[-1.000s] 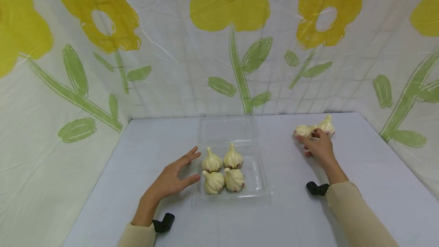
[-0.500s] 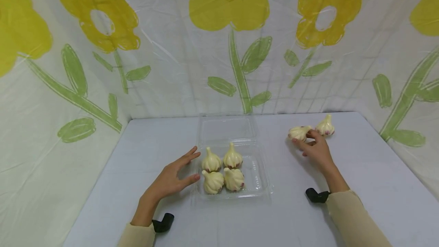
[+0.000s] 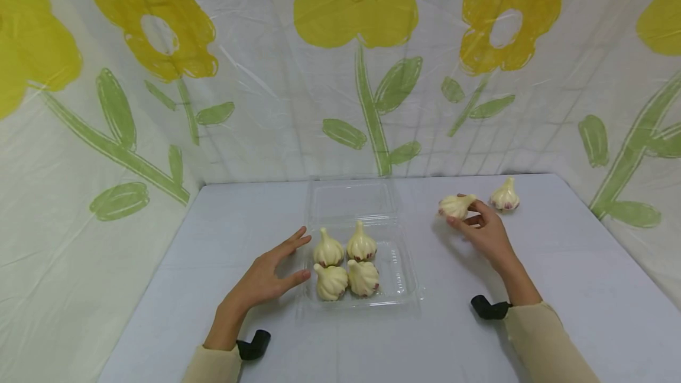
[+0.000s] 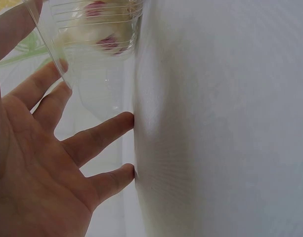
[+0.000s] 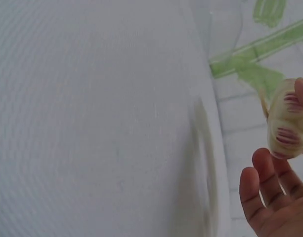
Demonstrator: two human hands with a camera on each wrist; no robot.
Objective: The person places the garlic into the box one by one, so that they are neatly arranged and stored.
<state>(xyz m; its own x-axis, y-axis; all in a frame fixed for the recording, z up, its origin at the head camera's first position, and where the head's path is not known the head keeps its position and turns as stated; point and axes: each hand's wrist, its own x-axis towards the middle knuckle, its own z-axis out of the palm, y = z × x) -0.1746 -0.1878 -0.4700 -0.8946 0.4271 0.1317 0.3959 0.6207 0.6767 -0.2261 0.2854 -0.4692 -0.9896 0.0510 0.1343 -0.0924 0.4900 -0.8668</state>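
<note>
My right hand (image 3: 486, 234) pinches a garlic bulb (image 3: 454, 207) between thumb and fingers, off the table at the right. In the right wrist view the same garlic bulb (image 5: 285, 123) shows purple streaks, and a gap separates it from the white surface. A clear plastic clamshell box (image 3: 396, 273) lies with its lid folded back in the middle. Several garlic bulbs (image 3: 364, 278) fill its left and centre in two rows. My left hand (image 3: 262, 279) rests spread at the box's left side; in the left wrist view its fingertips touch the box wall (image 4: 60, 47) and the table.
One more garlic bulb (image 3: 505, 195) stands on the white table (image 3: 234, 217) at the far right. The transparent lid (image 3: 351, 201) extends toward the back edge. Behind the table hangs a white curtain (image 3: 255, 135) printed with yellow flowers.
My right hand has lifted one garlic bulb away from the other at the far right and moved it left toward the box. My left hand has stayed in place.
</note>
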